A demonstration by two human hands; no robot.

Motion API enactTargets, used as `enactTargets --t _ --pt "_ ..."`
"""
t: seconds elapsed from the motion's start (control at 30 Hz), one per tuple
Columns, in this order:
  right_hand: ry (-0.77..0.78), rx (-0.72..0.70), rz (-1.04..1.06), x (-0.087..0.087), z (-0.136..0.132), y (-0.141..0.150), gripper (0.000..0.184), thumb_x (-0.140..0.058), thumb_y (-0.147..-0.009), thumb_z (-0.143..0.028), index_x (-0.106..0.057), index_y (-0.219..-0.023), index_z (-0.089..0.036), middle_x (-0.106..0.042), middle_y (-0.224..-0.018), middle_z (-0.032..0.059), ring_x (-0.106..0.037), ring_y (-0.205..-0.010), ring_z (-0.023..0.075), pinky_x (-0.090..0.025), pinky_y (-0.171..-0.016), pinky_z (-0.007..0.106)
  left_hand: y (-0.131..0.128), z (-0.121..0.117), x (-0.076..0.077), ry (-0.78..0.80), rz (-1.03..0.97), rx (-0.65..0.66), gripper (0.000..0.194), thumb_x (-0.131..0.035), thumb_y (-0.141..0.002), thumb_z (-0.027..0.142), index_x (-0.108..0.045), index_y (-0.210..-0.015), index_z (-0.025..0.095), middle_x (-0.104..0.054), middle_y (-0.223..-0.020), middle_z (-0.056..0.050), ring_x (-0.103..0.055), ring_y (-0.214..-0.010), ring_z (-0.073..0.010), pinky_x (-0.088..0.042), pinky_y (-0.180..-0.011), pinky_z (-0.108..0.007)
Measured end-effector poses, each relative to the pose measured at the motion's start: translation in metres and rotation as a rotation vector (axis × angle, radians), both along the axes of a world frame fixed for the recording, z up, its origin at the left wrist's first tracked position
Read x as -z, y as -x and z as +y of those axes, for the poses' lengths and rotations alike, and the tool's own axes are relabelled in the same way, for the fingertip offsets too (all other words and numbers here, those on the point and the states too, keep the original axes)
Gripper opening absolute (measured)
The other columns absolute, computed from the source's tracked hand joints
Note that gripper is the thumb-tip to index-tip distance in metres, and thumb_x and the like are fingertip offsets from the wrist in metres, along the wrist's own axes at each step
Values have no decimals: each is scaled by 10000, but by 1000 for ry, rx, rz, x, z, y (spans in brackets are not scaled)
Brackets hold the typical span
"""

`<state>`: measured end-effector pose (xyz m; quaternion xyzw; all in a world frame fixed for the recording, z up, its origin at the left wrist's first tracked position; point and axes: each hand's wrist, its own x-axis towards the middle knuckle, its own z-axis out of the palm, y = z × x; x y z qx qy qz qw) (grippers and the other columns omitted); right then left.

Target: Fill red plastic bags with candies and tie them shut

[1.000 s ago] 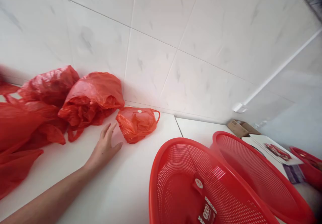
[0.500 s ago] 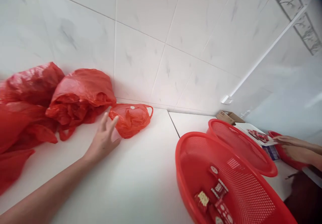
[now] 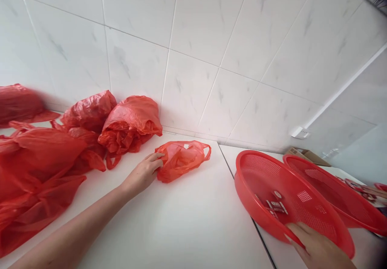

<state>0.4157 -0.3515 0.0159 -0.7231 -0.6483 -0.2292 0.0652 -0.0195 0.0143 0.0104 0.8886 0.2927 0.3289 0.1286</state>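
Observation:
My left hand [image 3: 145, 173] has its fingers closed on the left edge of a thin red plastic bag [image 3: 183, 161]. The bag sits on the white table with its mouth spread and one handle loop sticking out to the right. On the right, my right hand [image 3: 317, 245] grips the near rim of a red perforated plastic basket [image 3: 246, 204], thumb outside and fingers inside. Several small red wrapped packets [image 3: 275, 205] lie in that basket, partly hidden behind its near wall.
Crumpled and filled red plastic bags [image 3: 133, 117] are heaped on the left along the tiled wall [image 3: 193, 63]. A second red basket [image 3: 332, 184] adjoins the first. Behind it stand a cardboard box [image 3: 311, 156] and a co-worker's hand [image 3: 375, 191] among red packets.
My left hand has closed on the bag's edge. My right hand has come into view and taken the basket's rim; the basket is farther back. The view has turned left.

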Motion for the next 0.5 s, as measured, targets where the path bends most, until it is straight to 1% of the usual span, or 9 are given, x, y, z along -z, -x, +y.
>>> enactTargets --t 0.07,0.1,0.17,0.2,0.27,0.33,0.4,0.43,0.5 --pt "121 75 142 -19 17 14 370 -530 -817 -487 -698 -1047 -251 -725 -969 54 -699 -831 238 -579 -629 287 12 -7 2 -1 14 18 242 -391 -777 159 -616 -752 245 -576 -1273 -39 -519 -1179 -269 -503 -905 -438" --pt "199 127 272 -31 28 19 411 -507 -839 -524 -673 -1110 -263 -699 -1081 51 -679 -943 238 -580 -697 282 18 -10 3 1 24 23 246 -388 -781 167 -618 -761 249 -580 -1266 -37 -520 -1178 -271 -502 -906 -439" --pt "281 199 561 -55 49 23 447 -394 -904 -543 -644 -1165 -280 -638 -1218 39 -597 -1128 227 -537 -867 289 27 -15 7 -2 29 29 242 -400 -782 174 -625 -819 257 -575 -1268 -36 -525 -1175 -270 -497 -917 -433" --pt "298 241 668 -66 60 21 475 -330 -927 -543 -635 -1180 -281 -623 -1242 43 -570 -1165 227 -515 -905 304 31 -17 8 -5 23 33 238 -421 -785 183 -625 -877 264 -561 -1286 -35 -525 -1179 -268 -491 -931 -429" --pt "342 326 729 -79 79 8 498 -365 -901 -566 -637 -1179 -255 -634 -1216 90 -601 -1112 270 -525 -864 349 37 -20 12 -8 -4 42 279 -495 -797 233 -594 -1052 286 -519 -1331 -45 -510 -1200 -271 -469 -973 -429" --pt "390 399 689 -80 92 -8 571 -499 -818 -587 -620 -1219 -200 -636 -1190 155 -629 -1042 319 -536 -786 376 41 -21 15 -6 -36 33 435 -569 -803 317 -495 -1232 308 -489 -1352 -67 -487 -1225 -288 -447 -1002 -449" --pt "431 448 666 -70 99 -19 684 -589 -743 -593 -594 -1265 -152 -628 -1177 204 -651 -979 340 -537 -690 364 42 -22 17 -2 -74 8 557 -595 -812 384 -397 -1329 315 -489 -1335 -88 -482 -1225 -308 -445 -996 -468" --pt "402 442 637 -62 102 -21 699 -605 -726 -593 -603 -1258 -140 -629 -1160 222 -671 -915 337 -526 -620 351 42 -23 18 -7 -99 -10 585 -595 -817 403 -369 -1349 312 -482 -1330 -96 -482 -1223 -316 -447 -991 -475" --pt "229 346 524 -46 107 -18 599 -597 -738 -570 -681 -1150 -143 -652 -1086 229 -695 -742 301 -471 -497 326 40 -23 19 -24 -140 -59 621 -592 -829 423 -328 -1379 311 -418 -1379 -113 -443 -1257 -332 -427 -1006 -496"
